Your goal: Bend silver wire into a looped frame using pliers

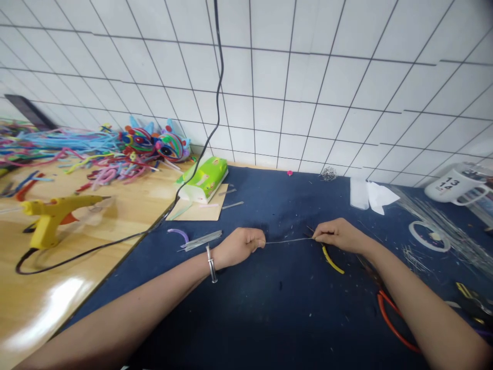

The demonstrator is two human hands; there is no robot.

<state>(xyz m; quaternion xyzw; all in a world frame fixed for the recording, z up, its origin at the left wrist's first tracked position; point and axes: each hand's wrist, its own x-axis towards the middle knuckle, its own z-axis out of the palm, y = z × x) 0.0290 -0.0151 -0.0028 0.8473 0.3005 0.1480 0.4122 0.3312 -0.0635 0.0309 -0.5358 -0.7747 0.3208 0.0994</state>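
Between my two hands a thin wire point(288, 240) stretches nearly level above the dark blue mat point(269, 303). My left hand point(241, 245) is closed in a pinch on the wire's left end. At the other end, my right hand point(337, 235) pinches the wire between thumb and fingers. Just below the right hand lies a yellow curved piece point(332, 260), close to a pair of dark tips partly hidden by that hand. Left of my left hand rest a bundle of short grey wires point(203, 240) and a purple curved strip point(179, 236).
A yellow glue gun point(52, 216) with a black cord stands on the wooden table at left. Behind it lie colourful pipe cleaners point(73, 141). A green tissue pack point(206, 180) sits at the back. On the right are a white mug point(447, 186), a ring point(418, 239) and long wires point(442, 226).
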